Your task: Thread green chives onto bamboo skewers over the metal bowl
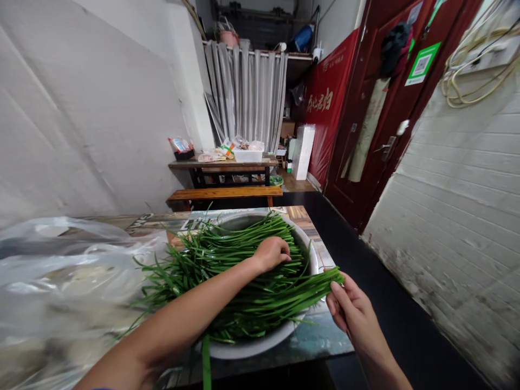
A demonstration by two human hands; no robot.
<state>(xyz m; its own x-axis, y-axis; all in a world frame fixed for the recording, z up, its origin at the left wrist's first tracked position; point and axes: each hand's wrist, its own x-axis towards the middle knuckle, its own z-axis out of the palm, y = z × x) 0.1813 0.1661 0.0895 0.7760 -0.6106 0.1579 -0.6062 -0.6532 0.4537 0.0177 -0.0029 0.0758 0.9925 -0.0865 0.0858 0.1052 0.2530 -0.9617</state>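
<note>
A large heap of long green garlic chives [239, 249] fills a round metal basin [260, 346] and spills over its left side. My right hand [351, 306] is closed around the ends of a bunch of garlic chives [300, 292], just beyond the basin's right rim. The bunch's other end runs back left over the heap. My left arm crosses above the basin. Over the right part of the heap, my left hand [273, 253] has its fingers curled inward; whatever is between them is hidden.
Left of the basin, clear plastic bags [73, 292] lie on the patterned table [320, 338]. Farther back are a wooden bench [225, 193] and another table [182, 164] bearing a white tub [248, 156]. A dark red door [365, 124] and brick wall [455, 233] stand to the right.
</note>
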